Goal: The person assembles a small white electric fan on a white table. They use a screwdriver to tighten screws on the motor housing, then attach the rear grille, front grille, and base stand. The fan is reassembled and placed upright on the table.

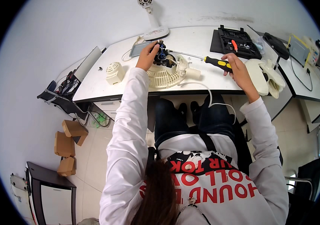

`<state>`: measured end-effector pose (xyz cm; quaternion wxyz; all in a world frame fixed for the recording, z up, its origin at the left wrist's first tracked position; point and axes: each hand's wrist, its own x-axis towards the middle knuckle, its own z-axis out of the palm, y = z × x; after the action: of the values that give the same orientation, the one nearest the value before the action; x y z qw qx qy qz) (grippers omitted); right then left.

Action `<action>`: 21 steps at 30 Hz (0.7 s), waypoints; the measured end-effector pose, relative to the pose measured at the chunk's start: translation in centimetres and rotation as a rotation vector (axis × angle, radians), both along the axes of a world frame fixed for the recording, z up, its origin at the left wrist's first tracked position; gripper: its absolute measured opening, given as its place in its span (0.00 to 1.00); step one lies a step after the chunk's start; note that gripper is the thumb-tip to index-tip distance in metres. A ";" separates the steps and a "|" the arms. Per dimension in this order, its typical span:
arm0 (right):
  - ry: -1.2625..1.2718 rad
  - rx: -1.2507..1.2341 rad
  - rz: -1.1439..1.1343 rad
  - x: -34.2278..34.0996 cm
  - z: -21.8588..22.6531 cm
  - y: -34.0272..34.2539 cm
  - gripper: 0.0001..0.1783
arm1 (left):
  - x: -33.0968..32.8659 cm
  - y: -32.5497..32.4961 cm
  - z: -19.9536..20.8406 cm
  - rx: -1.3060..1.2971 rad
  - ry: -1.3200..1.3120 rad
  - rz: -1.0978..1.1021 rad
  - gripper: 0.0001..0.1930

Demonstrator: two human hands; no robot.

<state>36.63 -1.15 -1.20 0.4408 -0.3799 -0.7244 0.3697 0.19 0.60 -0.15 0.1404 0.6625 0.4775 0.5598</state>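
Note:
A cream electric fan head (163,78) lies grille down on the white table, its back cover off and the dark motor with blue wires (161,56) exposed. My left hand (148,57) is at the left side of the motor, fingers curled against it. With my right hand (237,68) I hold a long screwdriver (216,63) by its black and yellow handle. Its shaft points left and the tip reaches the motor's upper right side; exact contact is too small to tell. A white cord (209,93) runs from the fan over the table edge.
A cream vented motor cover (115,73) stands on the left, near a grey tray (140,48). Behind is a white stand with a round base (156,33). At right are an open black tool case (238,44) and a cream fan base (267,77). Cardboard boxes (64,144) lie on the floor.

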 end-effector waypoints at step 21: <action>-0.105 0.028 0.006 -0.5 -0.1 0.2 0.20 | 0.0 -0.2 0.1 -0.017 0.014 -0.048 0.22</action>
<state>36.16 -0.98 -1.26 0.4063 -0.3901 -0.7529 0.3404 0.16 0.42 -0.03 0.1560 0.6765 0.4673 0.5474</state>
